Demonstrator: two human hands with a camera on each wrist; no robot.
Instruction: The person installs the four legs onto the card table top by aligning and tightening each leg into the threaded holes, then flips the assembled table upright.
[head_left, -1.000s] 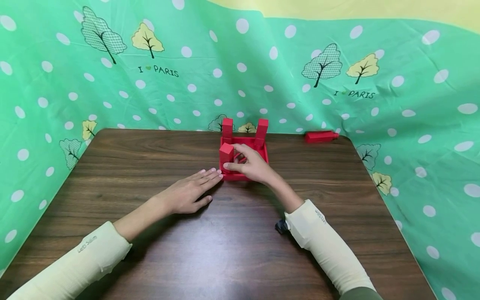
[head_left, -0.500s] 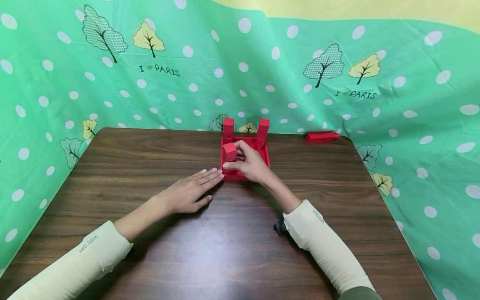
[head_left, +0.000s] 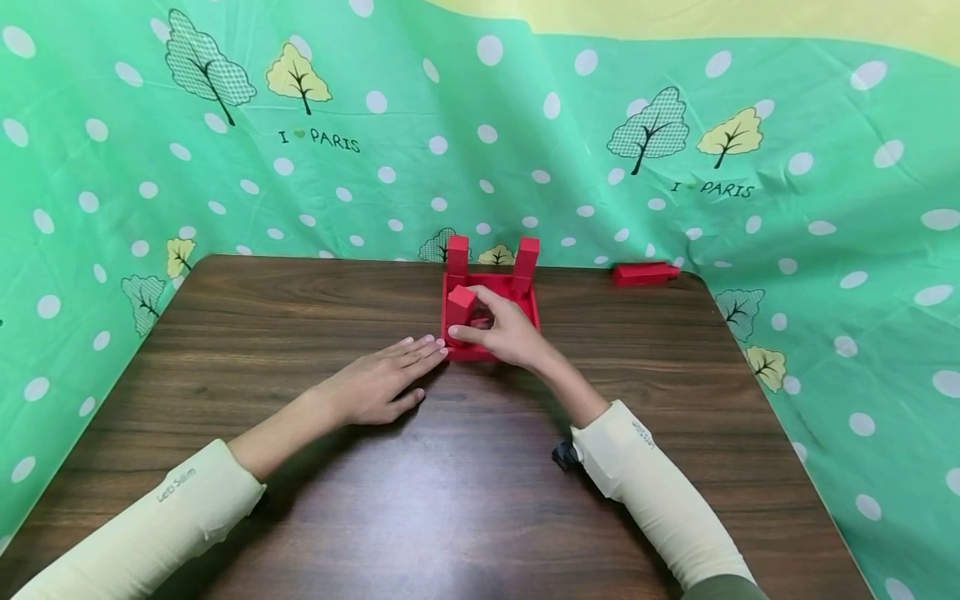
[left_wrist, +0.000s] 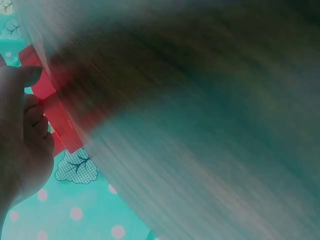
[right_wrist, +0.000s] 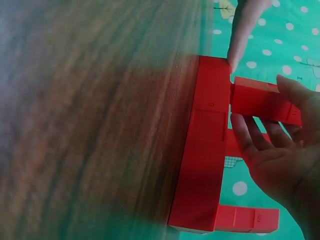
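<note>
A red tray-like square frame lies on the table with three square-sided posts standing up from its corners. My right hand holds the front-left post between thumb and fingers. Seen in the right wrist view, that post meets the frame through a narrower neck, the thumb on one side and fingers on the other. My left hand lies flat on the table, its fingertips touching the frame's front-left corner. Two back posts, one at left and one at right, stand untouched.
One loose red post with a narrow end lies at the table's back-right corner. The brown wood-grain table meets a green dotted curtain behind and at both sides.
Within the right fingers, the front-left post's top face has turned to different angles. The right hand's fingers have shifted slightly around it. My left hand remains in place.
</note>
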